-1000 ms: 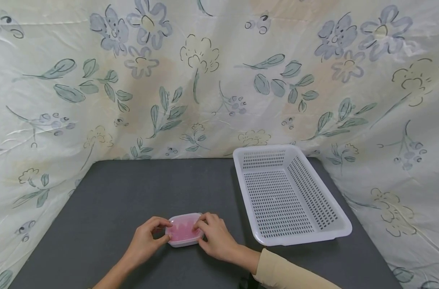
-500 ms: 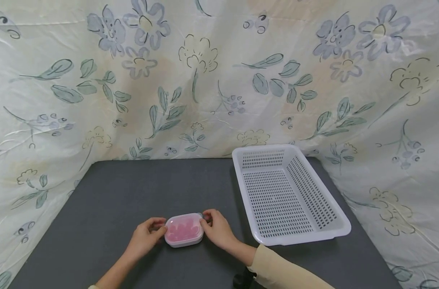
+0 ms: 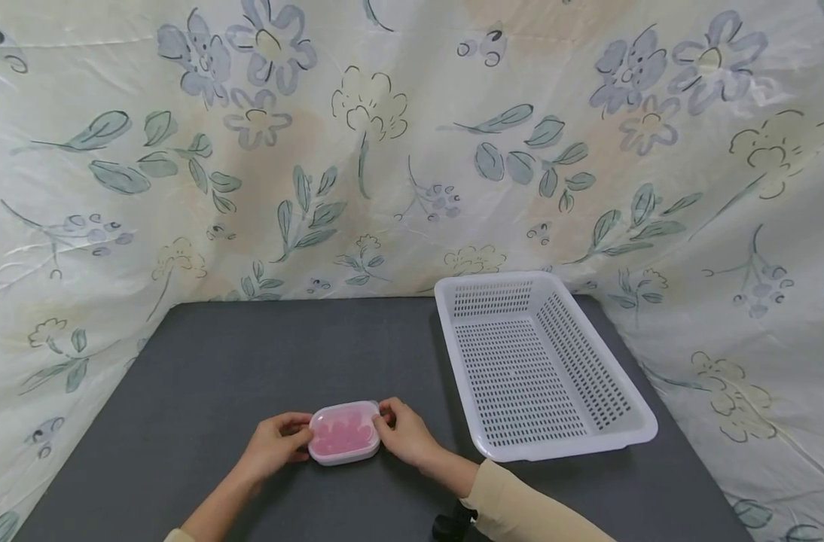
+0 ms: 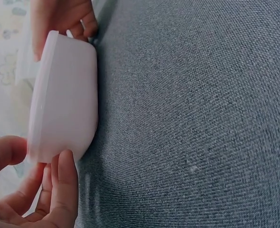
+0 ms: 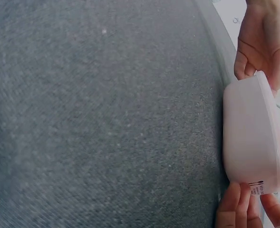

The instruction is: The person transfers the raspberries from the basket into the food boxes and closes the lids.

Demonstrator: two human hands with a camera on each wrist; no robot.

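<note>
Item: lidded pink container (image 3: 345,433), on the tabletop (image 3: 215,361) left of the white basket (image 3: 541,361); your left hand (image 3: 271,444) and right hand (image 3: 405,435) gripped its ends, lid seemingly seated; next likely needed a level lift toward that basket.

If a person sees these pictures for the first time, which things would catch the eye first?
Probably the small pink lidded container near the front of the dark grey table, gripped at its ends by the left hand and the right hand. Next, the white perforated basket standing to its right. Behind everything hangs a floral cloth.
</note>
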